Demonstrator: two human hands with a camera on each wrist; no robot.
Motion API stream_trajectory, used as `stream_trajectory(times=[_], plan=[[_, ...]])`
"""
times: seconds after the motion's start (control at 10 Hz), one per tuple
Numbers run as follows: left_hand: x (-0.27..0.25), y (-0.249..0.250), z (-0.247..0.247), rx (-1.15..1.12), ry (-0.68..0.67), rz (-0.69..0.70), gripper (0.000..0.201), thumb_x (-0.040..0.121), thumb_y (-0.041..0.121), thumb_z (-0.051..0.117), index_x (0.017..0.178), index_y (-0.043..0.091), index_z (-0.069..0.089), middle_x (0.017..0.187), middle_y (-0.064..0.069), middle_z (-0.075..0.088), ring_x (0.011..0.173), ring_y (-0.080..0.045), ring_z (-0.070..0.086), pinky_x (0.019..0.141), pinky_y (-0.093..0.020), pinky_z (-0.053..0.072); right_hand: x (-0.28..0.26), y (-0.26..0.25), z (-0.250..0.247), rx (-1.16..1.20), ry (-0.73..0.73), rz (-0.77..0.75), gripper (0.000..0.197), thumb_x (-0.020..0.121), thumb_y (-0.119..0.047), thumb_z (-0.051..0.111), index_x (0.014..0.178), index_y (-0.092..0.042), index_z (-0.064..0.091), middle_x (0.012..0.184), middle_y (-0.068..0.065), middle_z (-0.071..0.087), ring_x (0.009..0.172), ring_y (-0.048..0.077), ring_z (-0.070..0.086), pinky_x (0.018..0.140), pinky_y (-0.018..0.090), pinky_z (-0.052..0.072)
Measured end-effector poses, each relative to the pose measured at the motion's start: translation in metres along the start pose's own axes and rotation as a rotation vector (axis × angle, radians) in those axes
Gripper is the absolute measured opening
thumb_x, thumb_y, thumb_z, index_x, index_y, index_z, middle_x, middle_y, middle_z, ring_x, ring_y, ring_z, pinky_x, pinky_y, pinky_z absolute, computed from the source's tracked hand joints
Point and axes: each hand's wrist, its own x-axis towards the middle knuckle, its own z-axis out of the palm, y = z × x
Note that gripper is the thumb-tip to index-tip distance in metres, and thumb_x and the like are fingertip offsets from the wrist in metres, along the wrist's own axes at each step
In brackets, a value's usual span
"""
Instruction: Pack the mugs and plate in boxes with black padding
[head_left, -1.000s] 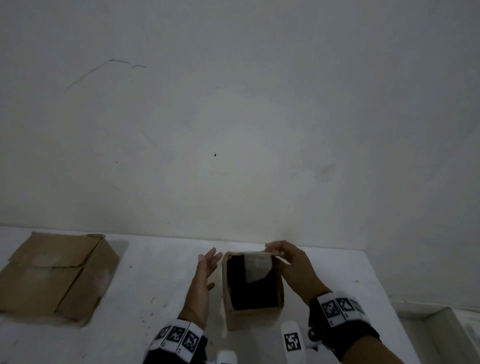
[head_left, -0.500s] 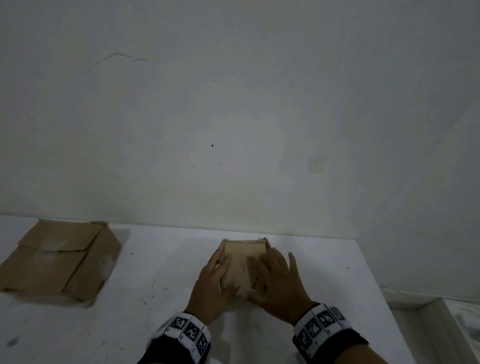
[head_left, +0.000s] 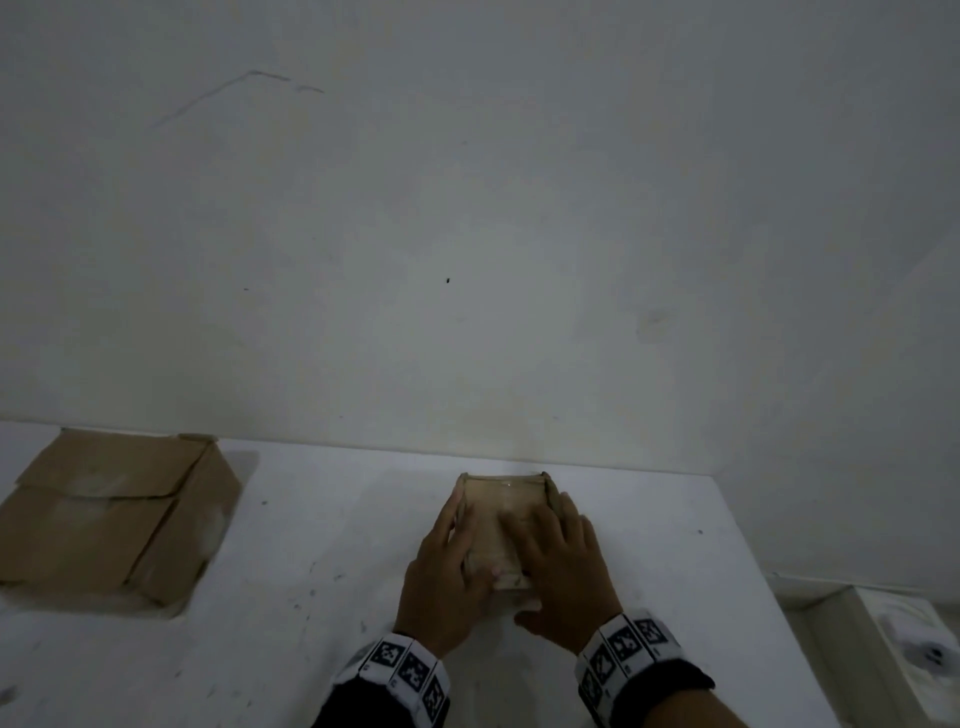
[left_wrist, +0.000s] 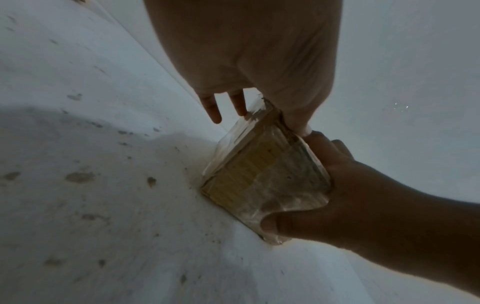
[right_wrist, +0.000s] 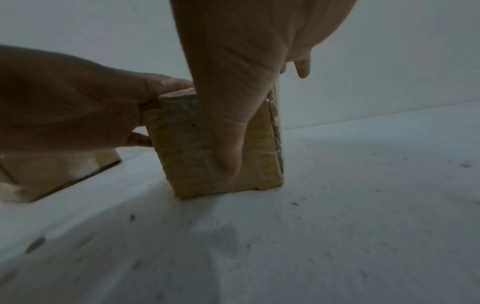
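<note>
A small cardboard box (head_left: 501, 512) stands on the white table (head_left: 322, 519) near the back wall, its top flaps folded down. My left hand (head_left: 447, 564) lies against its left side, fingers straight and thumb on the top. My right hand (head_left: 563, 566) presses flat on the top, with its thumb down the near face. The left wrist view shows the box (left_wrist: 259, 170) between my left hand (left_wrist: 246, 51) and right hand (left_wrist: 363, 195). In the right wrist view my right thumb runs down the box (right_wrist: 182, 144). No mug, plate or padding shows.
A larger closed cardboard box (head_left: 114, 514) sits at the table's left, also seen as the larger box (right_wrist: 52, 170) behind my left hand (right_wrist: 78, 98). A white basin (head_left: 909, 649) lies below the table's right edge. The wall rises right behind the small box.
One second ago the small box was open with black padding showing and my right hand on a flap. The flaps are now folded down and both hands lie on the box.
</note>
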Motion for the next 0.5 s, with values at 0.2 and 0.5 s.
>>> stream_trajectory(times=[0.2,0.5], plan=[[-0.001,0.002,-0.004,0.014,-0.023,0.009,0.077,0.08,0.058,0.034,0.147,0.027,0.012,0.148,0.023,-0.015,0.136,-0.001,0.015,0.107,-0.02,0.027,-0.002,-0.013,-0.006,0.031,0.016,0.127,0.097,0.047,-0.086,0.053,0.127,-0.033,0.046,0.12,0.009,0.059,0.103,0.038,0.06,0.082,0.058,0.05],[-0.037,0.036,-0.052,0.238,-0.129,0.063,0.087,0.07,0.071,0.014,0.147,0.03,0.005,0.145,0.018,-0.02,0.145,-0.013,0.0,0.115,-0.032,0.019,-0.023,-0.012,-0.05,0.001,-0.285,0.079,0.107,0.075,-0.05,0.071,0.149,-0.033,-0.005,0.158,0.003,-0.008,0.144,0.033,-0.008,0.114,0.056,0.005]])
